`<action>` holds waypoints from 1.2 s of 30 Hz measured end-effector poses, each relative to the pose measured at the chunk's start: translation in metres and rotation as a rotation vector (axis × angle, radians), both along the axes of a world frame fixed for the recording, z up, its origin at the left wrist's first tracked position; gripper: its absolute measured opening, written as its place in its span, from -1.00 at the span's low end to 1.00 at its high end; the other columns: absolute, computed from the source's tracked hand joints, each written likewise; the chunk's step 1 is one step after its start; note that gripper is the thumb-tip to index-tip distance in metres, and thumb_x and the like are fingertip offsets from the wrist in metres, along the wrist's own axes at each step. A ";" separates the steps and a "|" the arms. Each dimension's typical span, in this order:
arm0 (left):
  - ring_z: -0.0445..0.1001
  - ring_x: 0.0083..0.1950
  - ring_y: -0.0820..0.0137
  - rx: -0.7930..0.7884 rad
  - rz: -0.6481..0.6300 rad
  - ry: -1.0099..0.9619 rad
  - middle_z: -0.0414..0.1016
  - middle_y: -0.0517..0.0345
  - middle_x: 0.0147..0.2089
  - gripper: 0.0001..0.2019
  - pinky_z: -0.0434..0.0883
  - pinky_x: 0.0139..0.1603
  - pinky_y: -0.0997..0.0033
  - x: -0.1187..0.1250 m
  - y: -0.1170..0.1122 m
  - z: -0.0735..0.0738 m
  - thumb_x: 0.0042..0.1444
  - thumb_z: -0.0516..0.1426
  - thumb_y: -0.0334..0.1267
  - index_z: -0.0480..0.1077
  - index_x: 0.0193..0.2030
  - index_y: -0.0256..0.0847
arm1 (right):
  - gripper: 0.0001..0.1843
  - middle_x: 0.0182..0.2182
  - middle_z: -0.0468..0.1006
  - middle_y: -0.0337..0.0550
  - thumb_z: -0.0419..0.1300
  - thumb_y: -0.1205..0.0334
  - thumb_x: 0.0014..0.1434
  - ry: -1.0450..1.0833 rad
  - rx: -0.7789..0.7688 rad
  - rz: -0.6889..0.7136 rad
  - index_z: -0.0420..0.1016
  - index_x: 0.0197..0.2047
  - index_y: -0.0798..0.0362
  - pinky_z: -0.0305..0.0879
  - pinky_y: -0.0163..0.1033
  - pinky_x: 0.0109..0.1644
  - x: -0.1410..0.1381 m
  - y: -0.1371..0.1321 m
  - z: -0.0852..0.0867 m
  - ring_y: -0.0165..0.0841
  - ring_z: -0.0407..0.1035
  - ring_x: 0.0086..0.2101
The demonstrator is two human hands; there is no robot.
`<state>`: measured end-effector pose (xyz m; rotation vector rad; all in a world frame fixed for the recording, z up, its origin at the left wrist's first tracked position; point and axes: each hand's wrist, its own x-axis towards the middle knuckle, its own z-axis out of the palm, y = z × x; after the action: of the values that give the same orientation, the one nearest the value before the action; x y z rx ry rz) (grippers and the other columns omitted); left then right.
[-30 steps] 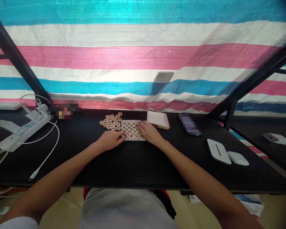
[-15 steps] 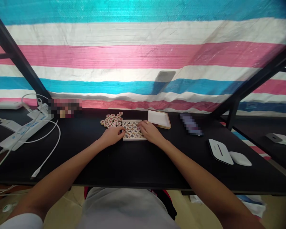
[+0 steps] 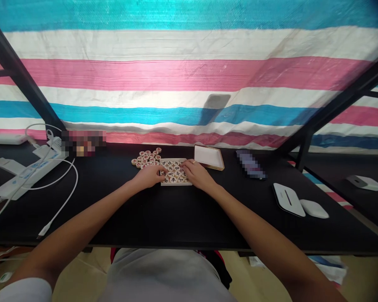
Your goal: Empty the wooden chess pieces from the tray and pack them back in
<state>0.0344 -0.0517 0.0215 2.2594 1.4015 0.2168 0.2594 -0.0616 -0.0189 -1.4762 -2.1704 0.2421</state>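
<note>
- Two bare hands at the xiangqi box, apart from each other w/ pcs visible btwn them.
- L hand (image 3: 149, 175): fingers bent over box's L edge, tips at the nearest pcs; can't make out if one is pinched.
- R hand (image 3: 198, 173): fingers reach over R edge onto pcs, ring on one finger; grip, if any, can't be made out.
- Open white xiangqi box (image 3: 176, 184): flat on black desk (image 3: 182, 218), approx. centre; black-character xiangqi pcs (image 3: 177, 168) inside in rows, faces up.
- Red-character xiangqi pcs (image 3: 145, 159): loose cluster just L of box, partly hidden by L hand.
- Box lid (image 3: 208, 157): behind R hand, white inside up.
- Far R: blurred phone (image 3: 251, 164), then white slotted slab (image 3: 289, 200) w/ white earbud-type case (image 3: 314, 209) right beside it.
- Far L: white power strip (image 3: 11, 188) + cables (image 3: 58, 216).
- Behind desk: striped tarp (image 3: 145, 75).
</note>
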 end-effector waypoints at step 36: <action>0.44 -0.19 0.36 0.325 -0.354 0.069 0.45 0.15 -0.20 -0.80 0.31 -0.18 0.46 -0.043 -0.007 0.015 0.01 0.08 -0.22 0.40 -0.23 -0.17 | -0.74 -0.08 0.44 -0.04 -0.03 0.20 0.31 -0.014 -0.033 0.006 0.45 -0.12 0.07 0.23 -0.17 0.05 0.000 -0.003 0.007 -0.25 0.36 -0.09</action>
<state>-0.0085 -0.0589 0.0365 2.7598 1.0295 0.2663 0.2591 -0.0641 -0.0122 -1.4938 -2.1923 0.2722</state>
